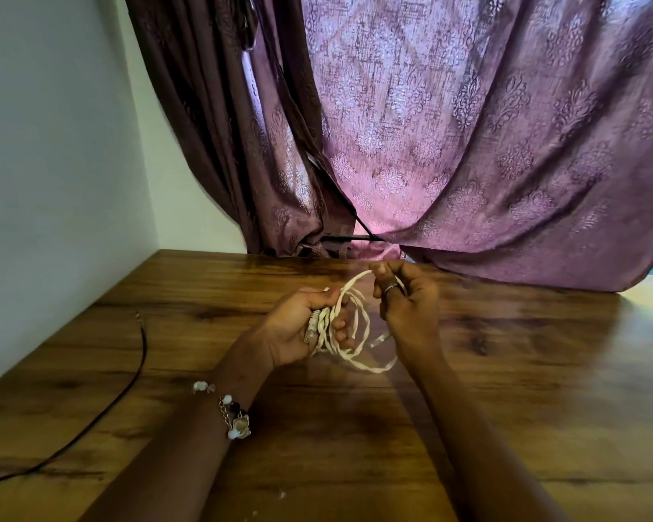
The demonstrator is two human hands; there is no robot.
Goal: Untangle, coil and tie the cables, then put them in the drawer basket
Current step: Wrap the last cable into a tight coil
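Wooden table (506, 371): runs under both my forearms, backed by a purple curtain (468, 126) that drapes onto its far edge. No drawer basket is in view.

Dark cable (136, 356): lies loose on the table well to my left, uncoiled and untied; it appears to be still outstanding.

White cable (359, 333): held above the table between my hands, partly gathered into loops, with a twisted section and what looks like a connector at the bundle.

Left hand (302, 329): fingers curled round the twisted bundle, gripping it firmly. A beaded bracelet (234, 416) sits on that wrist.

Right hand (404, 303): pinches the upper run of the white cable between thumb and fingers, ring visible; the frame is blurred here, so the exact finger placement is unclear.

Assessment: coiling in progress. To do it well, I should keep the left grip fixed, feed each loop at matching size, and let twist run out before tying.
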